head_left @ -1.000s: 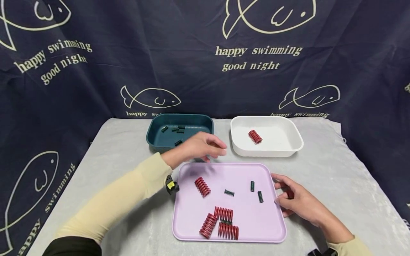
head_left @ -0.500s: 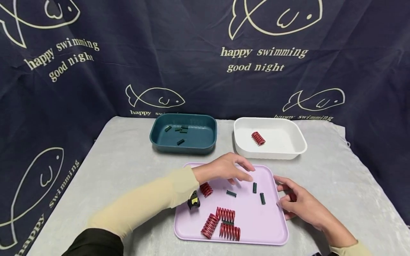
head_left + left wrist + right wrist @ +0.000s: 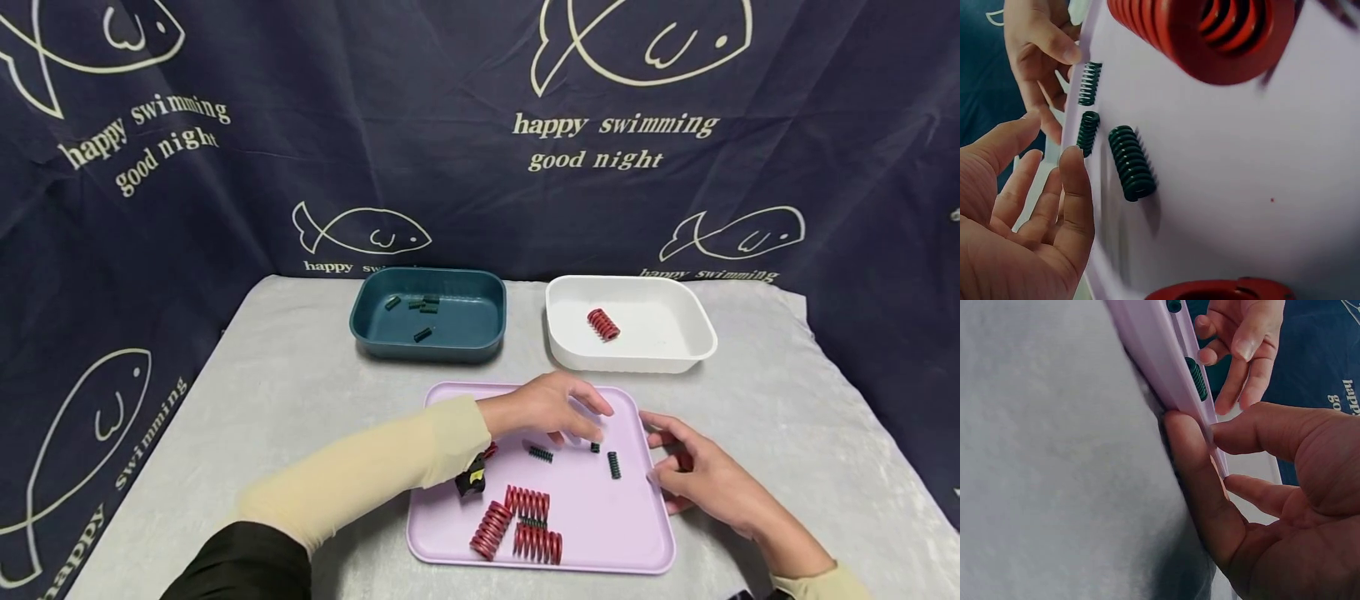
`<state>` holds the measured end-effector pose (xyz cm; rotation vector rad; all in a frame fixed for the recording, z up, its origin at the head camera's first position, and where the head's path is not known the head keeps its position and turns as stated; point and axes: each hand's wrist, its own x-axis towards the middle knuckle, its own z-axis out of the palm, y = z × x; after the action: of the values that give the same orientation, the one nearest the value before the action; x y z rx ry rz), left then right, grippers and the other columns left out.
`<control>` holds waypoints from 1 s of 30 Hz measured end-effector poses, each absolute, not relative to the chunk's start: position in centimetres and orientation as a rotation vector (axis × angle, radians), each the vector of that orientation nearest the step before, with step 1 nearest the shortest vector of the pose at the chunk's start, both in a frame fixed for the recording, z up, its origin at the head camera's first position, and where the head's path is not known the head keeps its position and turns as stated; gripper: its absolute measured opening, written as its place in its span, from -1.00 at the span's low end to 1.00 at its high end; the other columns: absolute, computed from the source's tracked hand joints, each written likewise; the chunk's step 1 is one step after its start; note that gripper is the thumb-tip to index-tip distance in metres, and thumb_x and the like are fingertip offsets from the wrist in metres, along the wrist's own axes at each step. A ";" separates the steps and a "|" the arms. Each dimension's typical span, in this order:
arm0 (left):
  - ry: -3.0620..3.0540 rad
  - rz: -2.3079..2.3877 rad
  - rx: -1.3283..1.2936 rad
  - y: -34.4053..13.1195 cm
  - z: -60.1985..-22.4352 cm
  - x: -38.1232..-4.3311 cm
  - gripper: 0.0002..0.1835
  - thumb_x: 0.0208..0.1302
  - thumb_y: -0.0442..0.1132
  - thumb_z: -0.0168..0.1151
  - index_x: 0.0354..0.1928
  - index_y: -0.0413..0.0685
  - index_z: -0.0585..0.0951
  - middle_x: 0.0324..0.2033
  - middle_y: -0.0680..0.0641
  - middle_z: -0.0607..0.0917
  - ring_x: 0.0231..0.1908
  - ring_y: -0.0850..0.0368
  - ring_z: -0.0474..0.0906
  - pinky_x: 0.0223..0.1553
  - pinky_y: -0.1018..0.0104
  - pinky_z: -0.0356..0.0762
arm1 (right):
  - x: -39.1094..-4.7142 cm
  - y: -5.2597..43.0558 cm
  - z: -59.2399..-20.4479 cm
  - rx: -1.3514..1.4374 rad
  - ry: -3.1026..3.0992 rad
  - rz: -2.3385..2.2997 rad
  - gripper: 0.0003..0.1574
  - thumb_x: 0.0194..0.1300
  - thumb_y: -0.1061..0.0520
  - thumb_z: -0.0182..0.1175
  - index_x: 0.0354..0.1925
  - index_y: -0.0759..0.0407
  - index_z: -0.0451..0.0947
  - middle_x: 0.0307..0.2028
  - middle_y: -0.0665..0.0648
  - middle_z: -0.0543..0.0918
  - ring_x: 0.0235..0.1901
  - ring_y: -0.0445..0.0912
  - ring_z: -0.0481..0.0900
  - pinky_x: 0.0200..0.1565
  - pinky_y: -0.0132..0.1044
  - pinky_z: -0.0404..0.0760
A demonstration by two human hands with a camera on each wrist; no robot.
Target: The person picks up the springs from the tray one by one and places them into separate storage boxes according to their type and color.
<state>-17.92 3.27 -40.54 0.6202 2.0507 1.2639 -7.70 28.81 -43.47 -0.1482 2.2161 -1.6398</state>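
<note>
A lilac tray carries red and dark green coil springs. Over its far right part reaches my left hand, thumb and fingers parted with nothing held. Its fingertips overlap a small green spring, partly hidden in the head view. Another green spring lies just nearer, and a third green spring lies left of them; the left wrist view shows gaps between the fingers and this closest spring. My right hand pinches the tray's right rim, thumb on top and a finger underneath.
At the tray's front, red springs lie around another green spring. One more red spring is mostly hidden behind the left wrist. Behind stand a teal bin with several green springs and a white bin with one red spring.
My left hand has moved from beside the teal bin rightward and nearer, over the tray to the green springs on its right. The right hand stays at the rim.
</note>
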 end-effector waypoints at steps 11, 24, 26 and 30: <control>2.170 1.128 0.623 4.3 -41.2 -17.8 -0.64 0.04 -0.30 0.66 -0.08 0.09 0.81 -0.22 0.25 0.71 -0.67 0.19 0.49 -0.63 0.33 0.60 | -7.9 28.8 -43.4 -0.179 2.212 -1.642 -0.04 0.34 0.44 0.18 0.58 0.32 0.01 0.22 0.47 0.29 -0.25 -0.05 0.62 -0.46 -0.03 0.75; 2.351 0.996 0.653 5.5 -41.3 -17.1 -0.67 -0.06 -0.29 0.71 -0.22 0.18 0.84 -0.39 0.30 0.76 -0.74 0.28 0.44 -0.67 0.45 0.48 | -7.8 28.9 -43.3 -0.184 2.217 -1.654 -0.05 0.33 0.44 0.18 0.57 0.32 0.03 0.20 0.46 0.30 -0.29 -0.06 0.62 -0.48 -0.05 0.74; 2.351 1.004 0.649 5.5 -41.4 -17.2 -0.69 -0.05 -0.29 0.70 -0.23 0.18 0.84 -0.40 0.29 0.76 -0.74 0.28 0.44 -0.67 0.45 0.49 | -7.7 28.9 -43.3 -0.183 2.218 -1.655 -0.05 0.33 0.45 0.18 0.57 0.33 0.03 0.20 0.46 0.30 -0.29 -0.07 0.62 -0.48 -0.05 0.74; 2.331 1.054 0.624 5.4 -41.6 -17.2 -0.70 -0.03 -0.33 0.68 -0.24 0.16 0.84 -0.39 0.25 0.76 -0.73 0.27 0.46 -0.65 0.44 0.53 | -7.7 29.0 -43.4 -0.186 2.216 -1.654 -0.05 0.32 0.46 0.18 0.56 0.34 0.03 0.20 0.47 0.30 -0.30 -0.06 0.62 -0.48 -0.05 0.74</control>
<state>-17.17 5.43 -41.64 0.6240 2.3309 1.0537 -7.71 28.98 -43.45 -0.1856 2.2157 -1.6539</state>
